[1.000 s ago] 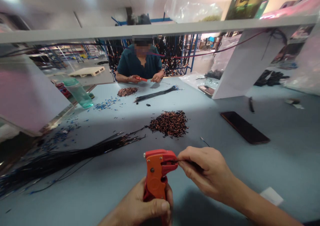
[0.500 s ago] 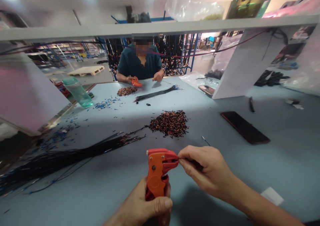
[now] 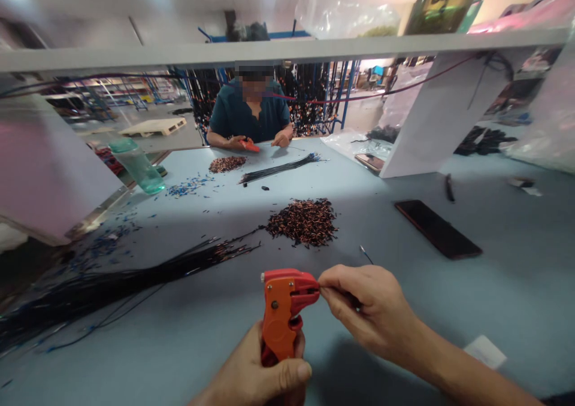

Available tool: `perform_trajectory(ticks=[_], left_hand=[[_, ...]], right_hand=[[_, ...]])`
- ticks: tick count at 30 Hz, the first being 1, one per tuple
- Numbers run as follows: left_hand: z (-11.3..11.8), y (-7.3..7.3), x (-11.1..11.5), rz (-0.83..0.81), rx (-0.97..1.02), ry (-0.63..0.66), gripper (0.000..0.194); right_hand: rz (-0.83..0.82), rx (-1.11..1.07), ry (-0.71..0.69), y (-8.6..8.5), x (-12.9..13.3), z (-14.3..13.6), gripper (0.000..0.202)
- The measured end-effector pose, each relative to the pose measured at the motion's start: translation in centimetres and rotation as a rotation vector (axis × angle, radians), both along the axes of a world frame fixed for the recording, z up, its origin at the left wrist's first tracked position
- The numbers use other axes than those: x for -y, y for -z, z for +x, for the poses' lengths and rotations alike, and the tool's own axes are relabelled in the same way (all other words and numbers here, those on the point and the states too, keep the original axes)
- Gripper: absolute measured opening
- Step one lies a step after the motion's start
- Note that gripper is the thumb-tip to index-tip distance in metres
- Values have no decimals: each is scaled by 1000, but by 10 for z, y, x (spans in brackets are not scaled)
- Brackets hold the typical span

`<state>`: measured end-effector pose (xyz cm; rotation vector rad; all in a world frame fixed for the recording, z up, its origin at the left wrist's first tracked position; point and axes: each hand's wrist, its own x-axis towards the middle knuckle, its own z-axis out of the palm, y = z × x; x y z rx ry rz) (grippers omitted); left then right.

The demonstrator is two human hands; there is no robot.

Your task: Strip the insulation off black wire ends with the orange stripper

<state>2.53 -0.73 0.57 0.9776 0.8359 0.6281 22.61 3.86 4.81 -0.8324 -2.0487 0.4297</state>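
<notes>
My left hand (image 3: pixel 269 364) is wrapped round the handle of a red and orange wire stripper (image 3: pixel 279 316), held upright with its jaws pointing right. At the jaw tips, the thumb and forefinger of my right hand (image 3: pixel 368 307) pinch a thin black wire (image 3: pixel 366 255). Its other end, with a pale tip and a bit of blue, sticks out behind the hand. The wire's end at the jaws is mostly hidden by my fingers. Beyond the tool lies a pile of short black and copper wire offcuts (image 3: pixel 303 222). To the left stretches a bundle of black wires (image 3: pixel 148 280).
A black phone (image 3: pixel 438 228) lies at the right. Blue bits (image 3: pixel 105 244) are scattered at the left, near a green bottle (image 3: pixel 139 166). Across the table a co-worker (image 3: pixel 251 115) holds a red tool (image 3: pixel 250 146). A shelf (image 3: pixel 287 52) spans overhead.
Both my hands and the wire stripper stay nearly in place, with the whole view shifted slightly. The co-worker's red tool has tilted and moved a little to the right.
</notes>
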Motion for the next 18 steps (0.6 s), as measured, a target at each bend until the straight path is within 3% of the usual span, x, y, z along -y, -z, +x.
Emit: perform_trajectory(ticks=[9, 18], left_hand=[[1, 27, 1, 77, 27, -16, 48], [1, 17, 0, 109, -30, 34, 49]], right_hand=[[11, 14, 14, 0, 3, 0, 17], [36, 31, 30, 1, 6, 1, 16]])
